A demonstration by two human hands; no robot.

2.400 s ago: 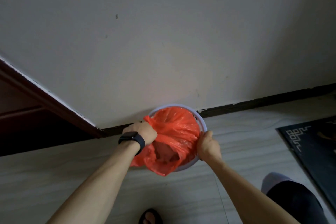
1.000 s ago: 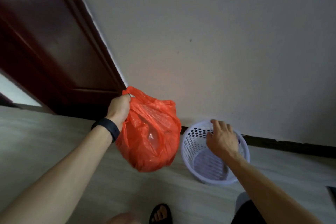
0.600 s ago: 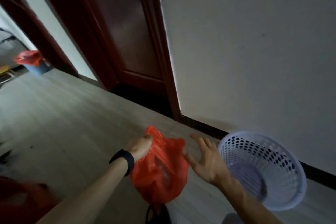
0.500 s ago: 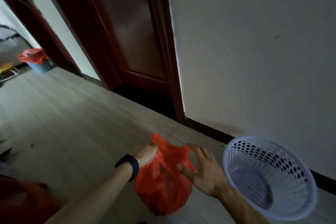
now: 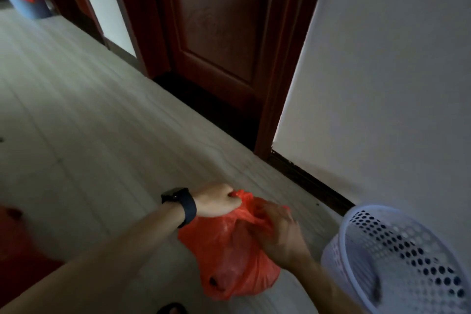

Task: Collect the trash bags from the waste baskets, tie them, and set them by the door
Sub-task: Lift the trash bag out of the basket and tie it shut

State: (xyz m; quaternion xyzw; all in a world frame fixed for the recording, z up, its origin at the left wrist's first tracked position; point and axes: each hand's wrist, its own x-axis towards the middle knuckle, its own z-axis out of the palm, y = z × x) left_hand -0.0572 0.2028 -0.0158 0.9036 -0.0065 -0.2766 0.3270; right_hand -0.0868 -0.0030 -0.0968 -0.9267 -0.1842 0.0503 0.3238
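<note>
Bag [image 5: 229,257] top in both fists.

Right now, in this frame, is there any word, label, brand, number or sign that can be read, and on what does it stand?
None can be read.
Red plastic trash bag: no print visible.
White perforated plastic waste basket: no label visible.
Dark wrist band on the left hand: face dark, nothing legible.
Dark red wooden door: carved relief only, too dim to tell.
</note>
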